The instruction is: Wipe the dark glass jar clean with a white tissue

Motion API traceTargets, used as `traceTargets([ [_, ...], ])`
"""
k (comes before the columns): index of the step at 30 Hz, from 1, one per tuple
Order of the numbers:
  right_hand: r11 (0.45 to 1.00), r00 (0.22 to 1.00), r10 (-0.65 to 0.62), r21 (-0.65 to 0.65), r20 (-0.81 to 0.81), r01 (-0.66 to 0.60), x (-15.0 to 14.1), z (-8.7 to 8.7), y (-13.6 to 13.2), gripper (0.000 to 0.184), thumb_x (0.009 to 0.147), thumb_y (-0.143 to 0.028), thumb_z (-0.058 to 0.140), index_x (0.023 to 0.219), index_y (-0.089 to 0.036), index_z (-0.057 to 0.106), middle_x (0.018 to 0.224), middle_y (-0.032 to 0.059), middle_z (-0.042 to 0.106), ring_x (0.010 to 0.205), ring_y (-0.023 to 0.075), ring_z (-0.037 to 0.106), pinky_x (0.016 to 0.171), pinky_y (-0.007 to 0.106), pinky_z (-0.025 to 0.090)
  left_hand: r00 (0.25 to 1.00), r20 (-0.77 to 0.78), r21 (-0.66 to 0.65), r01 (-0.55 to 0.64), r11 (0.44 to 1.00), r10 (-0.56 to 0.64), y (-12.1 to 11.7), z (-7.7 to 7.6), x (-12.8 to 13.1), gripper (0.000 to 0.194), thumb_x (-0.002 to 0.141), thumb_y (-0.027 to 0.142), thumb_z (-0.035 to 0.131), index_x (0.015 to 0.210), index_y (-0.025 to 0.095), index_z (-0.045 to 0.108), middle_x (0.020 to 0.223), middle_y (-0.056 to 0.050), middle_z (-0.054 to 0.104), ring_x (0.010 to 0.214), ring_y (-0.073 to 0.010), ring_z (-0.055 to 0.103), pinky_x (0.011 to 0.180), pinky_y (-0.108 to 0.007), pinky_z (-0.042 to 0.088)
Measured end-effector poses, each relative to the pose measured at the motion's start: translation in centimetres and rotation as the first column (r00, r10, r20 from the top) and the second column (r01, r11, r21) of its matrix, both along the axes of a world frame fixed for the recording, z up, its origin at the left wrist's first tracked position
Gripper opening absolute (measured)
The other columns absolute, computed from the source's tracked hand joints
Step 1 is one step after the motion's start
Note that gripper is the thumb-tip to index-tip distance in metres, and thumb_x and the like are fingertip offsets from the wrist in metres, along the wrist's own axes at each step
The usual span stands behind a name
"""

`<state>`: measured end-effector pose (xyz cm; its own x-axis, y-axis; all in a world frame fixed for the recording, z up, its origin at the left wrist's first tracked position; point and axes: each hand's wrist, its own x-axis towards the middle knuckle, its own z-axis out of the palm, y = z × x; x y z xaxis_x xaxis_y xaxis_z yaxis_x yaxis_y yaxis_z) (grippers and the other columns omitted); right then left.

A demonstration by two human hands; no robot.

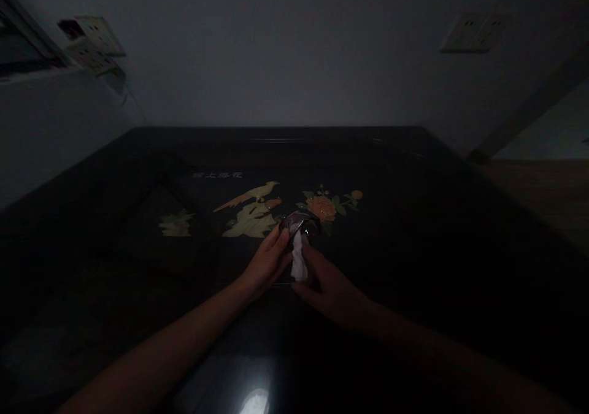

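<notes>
V. dim where I'm standing. Grey back wall (276, 64) runs behind the lg. dark table (391, 156), w/ a side wall (50, 132) meeting it on the L. Top's glossy, decorated w/ a pale bird (257, 193), orange flowers (321, 208) & white lettering (237, 175). Sockets (100, 36) up L, more outlets (478, 32) up R. Dark frame (34, 27) far L, can't tell of what. Brownish floor (543, 187) past the table's R side; bright reflection (256, 402) on the near part.

The left hand (267, 265) and white tissue (299, 259) partly hide a glossy dark object (300, 221), too dim to identify.
</notes>
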<state>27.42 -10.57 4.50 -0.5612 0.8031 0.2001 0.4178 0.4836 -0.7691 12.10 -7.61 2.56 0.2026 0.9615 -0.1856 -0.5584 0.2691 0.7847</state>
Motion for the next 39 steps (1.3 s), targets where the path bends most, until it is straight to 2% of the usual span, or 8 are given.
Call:
traceTargets([
  [6, 0.956, 0.969, 0.019, 0.279, 0.245, -0.089, 1.0, 0.4, 1.6, 0.049, 0.086, -0.01, 0.044, 0.135, -0.01, 0.044, 0.136, 0.0158, 0.053, 0.128, 0.0222, 0.047, 0.104, 0.04, 0.044, 0.999, 0.051, 0.021, 0.007, 1.0, -0.008, 0.2, 0.1, 0.1, 0.034, 0.075, 0.04, 0.071, 0.102, 0.019, 0.066, 0.105, -0.005, 0.069, 0.097, -0.0186, 0.063, 0.085, -0.028, 0.048],
  [12, 0.849, 0.821, -0.108, 0.482, 0.561, -0.218, 2.3, 2.2, 2.4, 0.047, 0.087, -0.002, 0.044, 0.131, -0.016, 0.05, 0.136, 0.0088, 0.055, 0.126, 0.0226, 0.05, 0.086, 0.038, 0.055, 0.997, 0.071, 0.015, 0.021, 1.0, -0.022, 0.1, 0.3, 0.1, 0.036, 0.073, 0.039, 0.074, 0.103, 0.019, 0.066, 0.107, -0.006, 0.069, 0.097, -0.0175, 0.062, 0.083, -0.026, 0.049],
  [17, 0.818, 0.798, -0.144, 0.524, 0.585, -0.236, 2.4, 2.4, 2.0, 0.044, 0.088, -0.003, 0.046, 0.131, -0.014, 0.05, 0.137, 0.0111, 0.054, 0.129, 0.0251, 0.046, 0.085, 0.039, 0.056, 0.998, 0.056, 0.017, 0.038, 0.999, -0.039, 0.1, 0.3, 0.0, 0.043, 0.073, 0.041, 0.073, 0.108, 0.018, 0.064, 0.111, -0.008, 0.067, 0.1, -0.02, 0.062, 0.084, -0.029, 0.05],
  [25, 0.95, 0.95, 0.042, 0.283, 0.31, -0.135, 1.4, 1.5, 1.6, 0.043, 0.086, -0.007, 0.045, 0.129, -0.003, 0.05, 0.132, 0.0189, 0.055, 0.124, 0.0261, 0.05, 0.105, 0.043, 0.042, 0.999, 0.045, -0.016, 0.026, 1.0, -0.025, 0.1, 0.2, 0.1, 0.044, 0.071, 0.043, 0.074, 0.105, 0.017, 0.064, 0.105, -0.007, 0.069, 0.094, -0.0186, 0.064, 0.08, -0.026, 0.051],
  [29, 0.993, 0.99, 0.1, 0.046, 0.103, -0.105, 1.3, 1.5, 1.3, 0.054, 0.08, -0.016, 0.06, 0.131, -0.007, 0.047, 0.134, 0.0194, 0.053, 0.124, 0.0286, 0.049, 0.105, 0.047, 0.039, 0.999, 0.021, -0.004, 0.025, 1.0, -0.025, 0.0, 0.4, 0.1, 0.045, 0.073, 0.044, 0.073, 0.107, 0.016, 0.064, 0.106, -0.008, 0.068, 0.096, -0.0211, 0.063, 0.083, -0.03, 0.05],
  [32, 0.961, 0.985, 0.101, -0.241, -0.138, -0.133, 1.2, 1.7, 1.2, 0.068, 0.078, -0.025, 0.066, 0.138, -0.013, 0.038, 0.138, 0.016, 0.049, 0.125, 0.0271, 0.049, 0.104, 0.043, 0.04, 1.0, 0.018, 0.019, 0.017, 1.0, -0.017, 0.0, 0.3, 0.1, 0.046, 0.074, 0.044, 0.071, 0.11, 0.017, 0.062, 0.105, -0.008, 0.069, 0.096, -0.0211, 0.063, 0.085, -0.031, 0.048],
  [36, 0.787, 0.867, 0.147, -0.475, -0.476, -0.394, 0.8, 1.9, 1.0, 0.082, 0.08, -0.03, 0.065, 0.147, -0.022, 0.017, 0.15, 0.012, 0.033, 0.129, 0.0243, 0.045, 0.101, 0.039, 0.044, 1.0, -0.006, 0.024, -0.03, 0.999, 0.03, 0.0, 0.2, 0.2, 0.045, 0.071, 0.046, 0.073, 0.104, 0.017, 0.064, 0.101, -0.007, 0.07, 0.088, -0.0186, 0.065, 0.079, -0.027, 0.049],
  [39, 0.86, 0.932, 0.151, -0.421, -0.331, -0.289, 0.6, 1.7, 0.8, 0.083, 0.08, -0.025, 0.064, 0.147, -0.018, 0.017, 0.151, 0.0148, 0.03, 0.135, 0.0261, 0.037, 0.107, 0.043, 0.037, 1.0, -0.005, -0.002, -0.014, 1.0, 0.014, 0.1, 0.1, 0.1, 0.043, 0.072, 0.046, 0.072, 0.104, 0.018, 0.063, 0.101, -0.006, 0.07, 0.088, -0.0182, 0.065, 0.08, -0.027, 0.049],
])
